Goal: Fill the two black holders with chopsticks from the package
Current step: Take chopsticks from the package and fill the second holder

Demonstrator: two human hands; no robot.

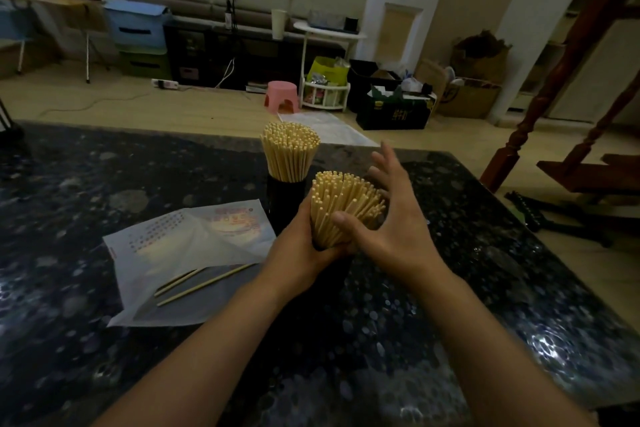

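Chopsticks point(341, 206) fill the near holder point(330, 263), left hand point(304, 246) holding them, right hand point(384, 215) spread wide; two loose sticks point(204, 282) must go next.

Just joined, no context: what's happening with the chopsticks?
A person is filling two black holders. The far holder already stands packed. The left hand grips the near holder, while the right hand, fingers spread, steadies its chopstick bundle. Two loose chopsticks lie on the opened package.
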